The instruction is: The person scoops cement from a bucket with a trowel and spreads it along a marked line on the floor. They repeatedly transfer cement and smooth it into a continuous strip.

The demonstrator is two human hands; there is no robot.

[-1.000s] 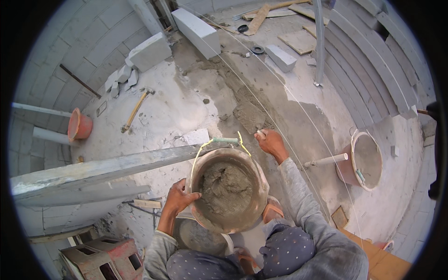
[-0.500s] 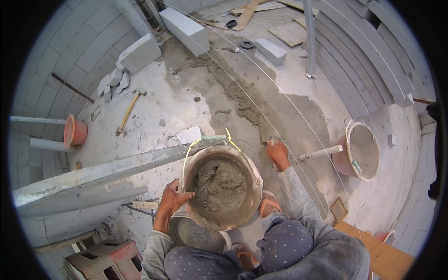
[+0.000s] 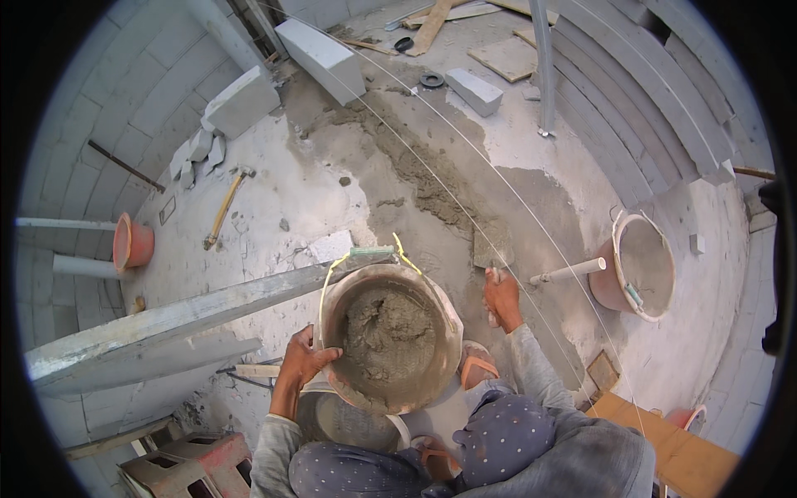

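Observation:
My left hand (image 3: 305,363) grips the near-left rim of a mortar-smeared bucket (image 3: 452,332), its thumb over the edge. Wet grey mortar (image 3: 388,336) fills the inside, and the bucket's wire handle with a green grip (image 3: 371,251) leans to the far side. My right hand (image 3: 501,299) is closed round the handle of a trowel (image 3: 493,243). The flat, mortar-coated blade points away from me, beside the right edge of a rough mortar strip (image 3: 427,187) on the floor. Part of the trowel's handle is hidden in my fingers.
Two taut string lines (image 3: 531,217) cross above the floor. A second mortar bucket (image 3: 349,419) stands below the held one; another bucket (image 3: 606,274) stands right, near a white pipe (image 3: 569,271). A metal beam (image 3: 191,303) juts in from the left. Pale blocks (image 3: 322,62) and a hammer (image 3: 226,207) lie farther off.
My right hand has shifted a little right with the trowel, and more of the blade shows. The left hand keeps its hold on the bucket rim.

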